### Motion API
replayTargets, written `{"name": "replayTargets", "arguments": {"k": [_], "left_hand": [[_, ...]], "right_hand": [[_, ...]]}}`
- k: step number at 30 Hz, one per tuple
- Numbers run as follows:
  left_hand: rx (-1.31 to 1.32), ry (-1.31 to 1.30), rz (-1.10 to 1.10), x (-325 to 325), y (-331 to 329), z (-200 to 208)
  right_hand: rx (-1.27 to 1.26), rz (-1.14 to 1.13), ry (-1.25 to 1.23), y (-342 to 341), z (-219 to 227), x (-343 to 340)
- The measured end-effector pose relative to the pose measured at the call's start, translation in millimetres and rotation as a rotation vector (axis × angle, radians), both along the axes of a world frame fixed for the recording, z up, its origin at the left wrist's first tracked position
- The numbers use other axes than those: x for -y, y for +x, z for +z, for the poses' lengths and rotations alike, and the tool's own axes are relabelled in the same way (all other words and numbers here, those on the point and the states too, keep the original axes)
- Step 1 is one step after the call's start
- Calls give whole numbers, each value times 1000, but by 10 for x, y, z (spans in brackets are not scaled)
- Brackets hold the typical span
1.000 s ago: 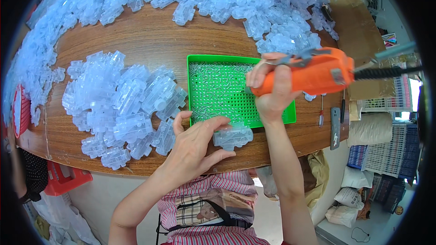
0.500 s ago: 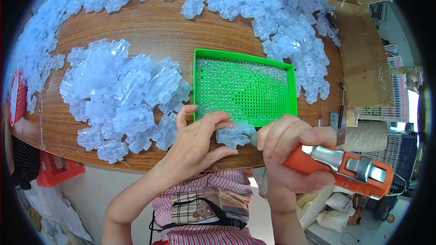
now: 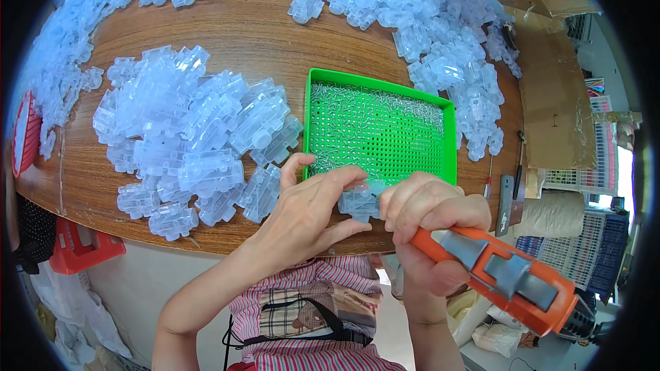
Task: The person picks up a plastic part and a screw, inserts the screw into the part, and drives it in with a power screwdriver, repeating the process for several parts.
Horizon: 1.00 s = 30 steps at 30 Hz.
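Right hand: grip wrapped round orange driver, its tip hidden. Left hand: thumb and index either side of clear part; can't tell if grip is pinching. Part's on counter, near edge of green tray. Screws in tray, heap left.

Fisheye camera, worn on my head, left of a pair. It faces down and forward over the table from near above; my forearms enter at the lower edge, my left grip near mid-frame.
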State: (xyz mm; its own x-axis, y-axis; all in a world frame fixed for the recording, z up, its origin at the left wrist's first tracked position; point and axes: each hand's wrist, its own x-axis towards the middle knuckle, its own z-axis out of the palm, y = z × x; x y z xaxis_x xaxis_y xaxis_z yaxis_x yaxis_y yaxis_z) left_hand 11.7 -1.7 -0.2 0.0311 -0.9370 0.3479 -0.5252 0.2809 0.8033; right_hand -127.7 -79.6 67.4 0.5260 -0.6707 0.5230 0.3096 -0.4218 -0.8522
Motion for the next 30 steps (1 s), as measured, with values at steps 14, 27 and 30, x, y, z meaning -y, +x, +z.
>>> {"name": "replayTargets", "arguments": {"k": [14, 27, 30], "left_hand": [[-321, 92, 66, -50, -64, 201], [-977, 249, -255, -45, 76, 393], [-848, 96, -215, -49, 78, 360]], "right_hand": [[-23, -199, 62, -71, 224, 509], [-328, -232, -160, -327, -83, -218], [-294, -10, 106, -270, -107, -227]]}}
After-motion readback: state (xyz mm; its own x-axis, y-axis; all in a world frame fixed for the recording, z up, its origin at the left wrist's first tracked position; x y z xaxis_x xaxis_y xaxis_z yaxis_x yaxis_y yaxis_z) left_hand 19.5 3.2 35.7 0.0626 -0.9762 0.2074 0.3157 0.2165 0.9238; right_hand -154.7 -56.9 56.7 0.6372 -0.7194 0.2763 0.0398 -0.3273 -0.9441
